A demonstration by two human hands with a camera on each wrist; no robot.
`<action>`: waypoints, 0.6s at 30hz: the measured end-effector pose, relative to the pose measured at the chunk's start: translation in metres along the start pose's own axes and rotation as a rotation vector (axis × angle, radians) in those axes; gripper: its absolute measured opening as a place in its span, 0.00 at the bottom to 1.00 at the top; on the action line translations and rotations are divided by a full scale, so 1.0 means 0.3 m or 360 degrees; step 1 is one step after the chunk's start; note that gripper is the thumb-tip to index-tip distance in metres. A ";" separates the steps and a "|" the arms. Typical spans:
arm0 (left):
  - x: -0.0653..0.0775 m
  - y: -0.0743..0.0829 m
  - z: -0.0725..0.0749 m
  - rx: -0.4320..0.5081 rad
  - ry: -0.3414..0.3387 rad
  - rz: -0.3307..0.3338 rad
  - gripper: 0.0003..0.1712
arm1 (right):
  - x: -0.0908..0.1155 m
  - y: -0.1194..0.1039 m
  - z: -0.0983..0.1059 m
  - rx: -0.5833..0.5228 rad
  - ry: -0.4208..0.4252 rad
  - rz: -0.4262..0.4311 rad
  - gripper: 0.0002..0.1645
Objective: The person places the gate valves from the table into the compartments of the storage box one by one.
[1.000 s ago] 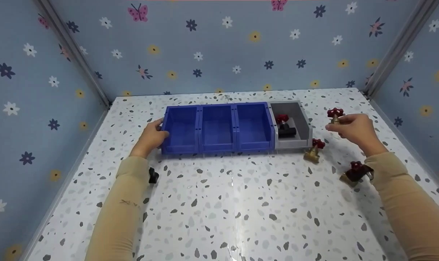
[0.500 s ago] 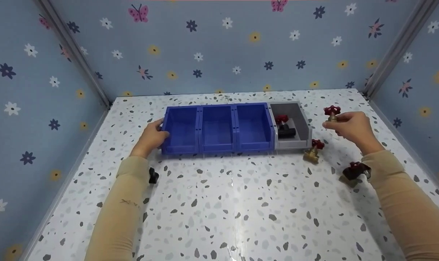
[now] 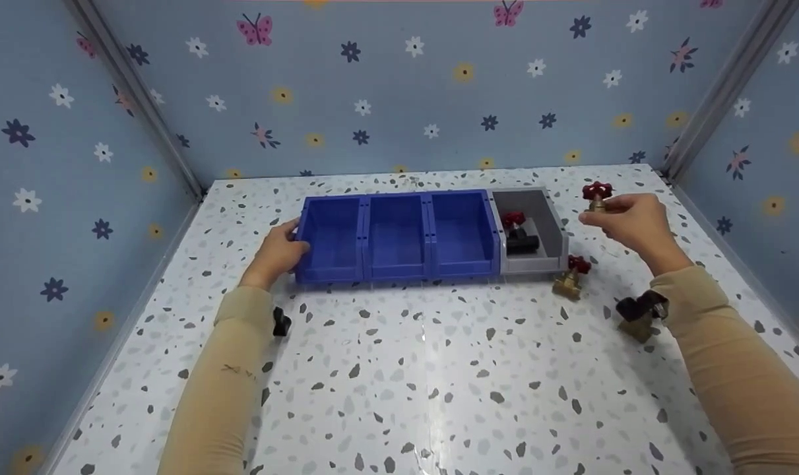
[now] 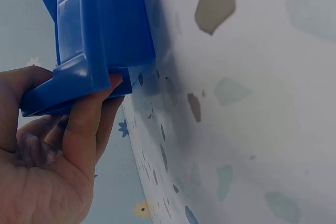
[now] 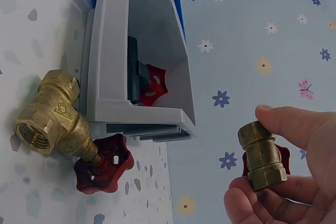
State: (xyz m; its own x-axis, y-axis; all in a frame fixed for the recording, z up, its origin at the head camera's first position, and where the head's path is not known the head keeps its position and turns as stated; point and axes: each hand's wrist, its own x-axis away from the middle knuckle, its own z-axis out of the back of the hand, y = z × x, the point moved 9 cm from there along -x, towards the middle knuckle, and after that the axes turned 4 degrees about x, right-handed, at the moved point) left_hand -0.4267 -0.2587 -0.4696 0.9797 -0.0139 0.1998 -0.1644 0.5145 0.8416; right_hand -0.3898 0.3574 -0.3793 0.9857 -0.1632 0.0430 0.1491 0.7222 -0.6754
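My left hand [image 3: 277, 256] grips the left wall of the leftmost blue bin [image 3: 330, 272]; in the left wrist view its thumb and fingers curl round the bin's edge [image 4: 79, 85]. My right hand [image 3: 637, 227] pinches a brass valve [image 5: 261, 156] with a red handwheel [image 3: 597, 191], held up to the right of the grey bin [image 3: 534, 265]. Inside that bin lies a black valve [image 3: 522, 243] with a red handwheel. A second brass valve [image 5: 63, 114] rests on the table by the grey bin's front right corner.
Two more blue bins [image 3: 397, 269] stand between the leftmost one and the grey bin, all in one row. Another brass piece [image 3: 637, 328] sits on the table under my right wrist, partly covered by a black wrist mount [image 3: 640, 305]. Flowered walls [image 3: 399, 86] enclose the table.
My right hand has moved a little left and away from me, carrying the brass valve toward the grey bin. My left hand keeps its grip on the blue bin.
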 end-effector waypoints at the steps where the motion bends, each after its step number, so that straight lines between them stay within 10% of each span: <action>1: -0.002 -0.001 0.000 0.0001 0.0001 -0.0005 0.44 | -0.001 -0.004 0.000 0.0005 0.0010 0.0009 0.50; 18: 0.017 0.012 -0.003 0.0016 0.0008 -0.0022 0.44 | 0.007 -0.056 -0.016 0.0000 -0.0019 -0.0001 0.54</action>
State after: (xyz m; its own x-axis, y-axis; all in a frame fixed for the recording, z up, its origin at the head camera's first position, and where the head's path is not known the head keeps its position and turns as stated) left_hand -0.4223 -0.2561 -0.4660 0.9824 -0.0166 0.1858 -0.1521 0.5057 0.8492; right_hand -0.3906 0.3415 -0.3714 0.9864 -0.1555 0.0523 0.1497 0.7220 -0.6755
